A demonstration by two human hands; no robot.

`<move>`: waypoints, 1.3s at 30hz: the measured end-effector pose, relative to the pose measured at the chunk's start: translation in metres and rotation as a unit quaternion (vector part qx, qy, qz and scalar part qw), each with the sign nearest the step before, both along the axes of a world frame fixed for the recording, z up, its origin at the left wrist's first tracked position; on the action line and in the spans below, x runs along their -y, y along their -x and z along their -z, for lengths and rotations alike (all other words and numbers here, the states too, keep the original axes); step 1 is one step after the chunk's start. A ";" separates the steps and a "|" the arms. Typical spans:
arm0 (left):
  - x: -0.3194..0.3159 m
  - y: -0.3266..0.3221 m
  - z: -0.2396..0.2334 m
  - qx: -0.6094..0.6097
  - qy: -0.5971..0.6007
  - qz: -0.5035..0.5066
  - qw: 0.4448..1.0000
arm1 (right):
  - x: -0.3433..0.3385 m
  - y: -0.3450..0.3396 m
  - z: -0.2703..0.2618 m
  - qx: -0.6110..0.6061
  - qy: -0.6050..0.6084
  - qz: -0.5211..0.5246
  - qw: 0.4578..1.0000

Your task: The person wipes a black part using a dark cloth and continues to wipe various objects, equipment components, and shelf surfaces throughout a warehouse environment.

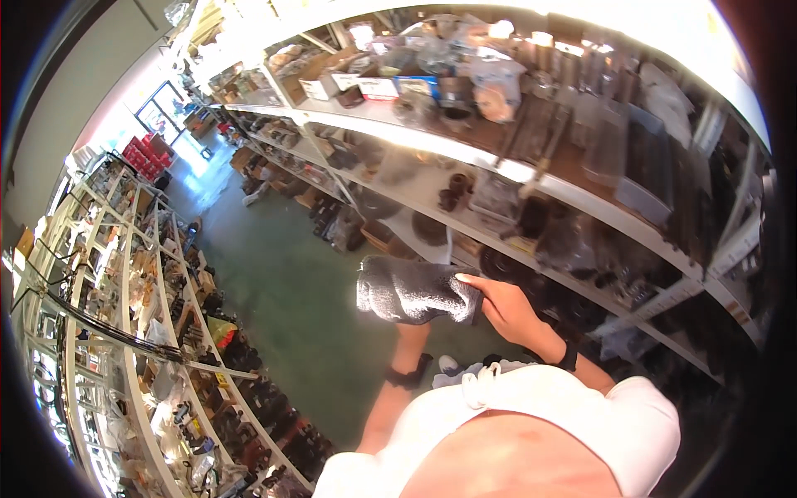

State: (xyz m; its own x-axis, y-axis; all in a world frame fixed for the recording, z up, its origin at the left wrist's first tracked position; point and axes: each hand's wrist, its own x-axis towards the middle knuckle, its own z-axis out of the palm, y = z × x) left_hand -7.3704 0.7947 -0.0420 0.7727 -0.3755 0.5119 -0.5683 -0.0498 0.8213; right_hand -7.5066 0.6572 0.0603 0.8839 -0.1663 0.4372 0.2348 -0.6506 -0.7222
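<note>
A dark grey, fluffy cloth (417, 291), folded or bunched into a thick band, is held out in front of my body above the floor. My right hand (507, 308) grips its right end, with the thumb on top and the other fingers partly out of sight. From below, my left hand (412, 334) supports the left half. The cloth hides most of that hand's fingers, so only its lower part and the wrist show. Each wrist wears a dark band.
Close on my right, a metal shelving rack (411, 134) carries boxes, plastic bags and dark round parts. Another loaded rack (159, 348) lines the left side, with black cables (118, 336) along it. Between them runs a green floor aisle (280, 299) towards a bright glass door (160, 112) and red boxes (146, 155).
</note>
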 end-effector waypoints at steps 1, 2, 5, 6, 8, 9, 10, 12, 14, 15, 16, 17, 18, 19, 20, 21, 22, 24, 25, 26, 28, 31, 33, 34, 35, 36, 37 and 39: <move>-0.003 -0.013 0.000 0.004 0.001 -0.006 1.000 | 0.000 -0.018 -0.003 -0.029 0.013 -0.013 0.999; -0.006 -0.026 0.001 0.033 0.018 -0.024 0.999 | -0.001 -0.032 -0.014 -0.105 0.004 -0.021 0.994; -0.014 -0.058 0.009 0.111 0.060 -0.077 0.989 | 0.000 -0.076 -0.006 -0.104 -0.050 -0.060 0.992; -0.020 -0.068 0.010 0.139 0.069 -0.099 0.983 | -0.002 -0.089 -0.006 -0.066 -0.105 -0.091 0.988; -0.011 -0.084 -0.014 0.310 -0.036 -0.394 0.864 | 0.003 -0.110 -0.006 -0.075 -0.181 -0.091 0.976; -0.010 -0.094 -0.020 0.317 -0.032 -0.429 0.845 | 0.003 -0.119 -0.008 -0.066 -0.230 -0.088 0.967; -0.011 -0.103 -0.027 0.321 -0.024 -0.407 0.855 | 0.001 -0.130 -0.006 -0.043 -0.270 -0.061 0.960; -0.012 -0.125 -0.033 0.273 0.032 -0.235 0.932 | 0.003 -0.156 0.005 0.057 -0.276 -0.009 0.959; -0.004 -0.144 -0.041 0.241 0.049 -0.136 0.960 | 0.012 -0.175 0.002 0.125 -0.283 0.013 0.951; -0.002 -0.154 -0.049 0.243 0.038 -0.121 0.962 | 0.014 -0.182 -0.009 0.157 -0.220 0.025 0.963; 0.005 -0.162 -0.056 0.247 0.031 -0.102 0.963 | 0.017 -0.189 -0.015 0.172 -0.188 0.037 0.966; 0.015 -0.173 -0.064 0.258 0.024 -0.087 0.962 | 0.021 -0.196 -0.019 0.188 -0.155 0.051 0.969; 0.025 -0.185 -0.073 0.267 0.020 -0.070 0.961 | 0.025 -0.208 -0.022 0.218 -0.125 0.062 0.966; 0.034 -0.194 -0.081 0.277 0.019 -0.052 0.959 | 0.030 -0.217 -0.023 0.229 -0.084 0.085 0.966; 0.046 -0.204 -0.090 0.289 0.017 -0.036 0.956 | 0.033 -0.225 -0.025 0.229 -0.072 0.102 0.965; 0.057 -0.215 -0.097 0.302 0.017 -0.021 0.953 | 0.034 -0.236 -0.027 0.230 -0.059 0.122 0.964; 0.067 -0.223 -0.102 0.312 0.016 -0.003 0.950 | 0.037 -0.243 -0.027 0.214 -0.039 0.131 0.967; 0.086 -0.238 -0.110 0.329 0.012 0.019 0.944 | 0.039 -0.263 -0.020 0.206 0.006 0.151 0.967; 0.100 -0.245 -0.111 0.337 0.015 0.032 0.941 | 0.045 -0.269 -0.014 0.163 0.023 0.168 0.972; 0.113 -0.251 -0.110 0.346 0.017 0.044 0.937 | 0.046 -0.273 -0.011 0.146 0.036 0.192 0.970; 0.133 -0.264 -0.109 0.364 -0.007 0.050 0.930 | 0.049 -0.284 -0.010 0.120 0.096 0.237 0.959; 0.156 -0.285 -0.096 0.224 -0.375 0.105 0.893 | 0.066 -0.305 0.000 0.044 0.163 0.319 0.932; 0.168 -0.317 -0.077 0.345 -0.261 0.135 0.891 | 0.075 -0.324 0.010 0.038 0.208 0.366 0.906; 0.176 -0.326 -0.076 0.357 -0.224 0.152 0.894 | 0.077 -0.331 0.011 0.057 0.222 0.383 0.895; 0.177 -0.334 -0.072 0.355 -0.219 0.162 0.894 | 0.078 -0.338 0.011 0.076 0.237 0.398 0.883; 0.179 -0.341 -0.069 0.347 -0.177 0.172 0.905 | 0.081 -0.344 0.012 0.081 0.238 0.392 0.885; 0.179 -0.348 -0.064 0.337 -0.135 0.180 0.914 | 0.083 -0.349 0.012 0.073 0.241 0.401 0.881; 0.174 -0.366 -0.053 0.342 -0.145 0.158 0.915 | 0.081 -0.364 0.005 0.030 0.235 0.363 0.901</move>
State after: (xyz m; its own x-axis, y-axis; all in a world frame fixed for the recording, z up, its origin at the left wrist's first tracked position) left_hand -7.0039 0.6205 0.0109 0.1381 -0.7219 0.6781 -0.9681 0.0460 0.2461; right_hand -7.1427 0.5765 0.0551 0.5885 -0.4757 0.6537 -0.3470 -0.8789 -0.3272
